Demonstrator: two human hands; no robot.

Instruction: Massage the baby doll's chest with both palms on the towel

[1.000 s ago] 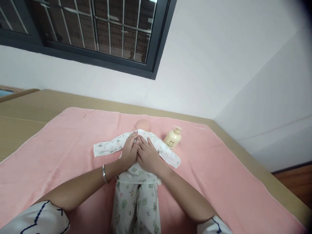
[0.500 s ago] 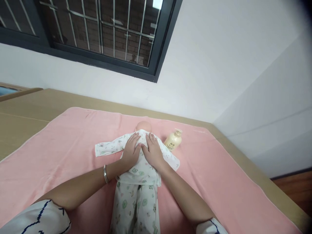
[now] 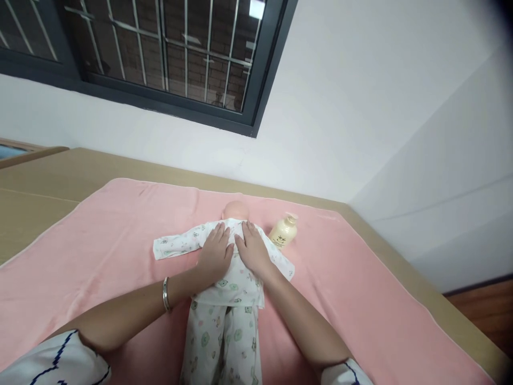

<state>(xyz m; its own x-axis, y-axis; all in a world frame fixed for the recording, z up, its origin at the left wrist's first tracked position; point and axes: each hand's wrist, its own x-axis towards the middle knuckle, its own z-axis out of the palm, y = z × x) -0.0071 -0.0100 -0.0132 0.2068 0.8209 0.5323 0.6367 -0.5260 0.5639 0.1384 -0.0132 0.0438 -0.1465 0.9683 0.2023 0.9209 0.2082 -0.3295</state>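
A doll in a white patterned top and trousers lies on a pink cloth, its bald head pointing away from me and no face visible. My left hand rests flat on the left side of the upper part of the top, fingers extended. Flat on the right side of the same top lies my right hand, its fingers pointing towards the head. Neither hand grips anything. The sleeves spread out to both sides. A pale yellow pump bottle leans beside the right shoulder.
Under the pink cloth is a wooden surface that reaches the white wall. A dark-framed window with metal bars is above. Brown wood shows at the lower right edge.
My left hand has shifted slightly down and its thumb now lies a little farther from the right one. More of the doll's head and the top's collar shows.
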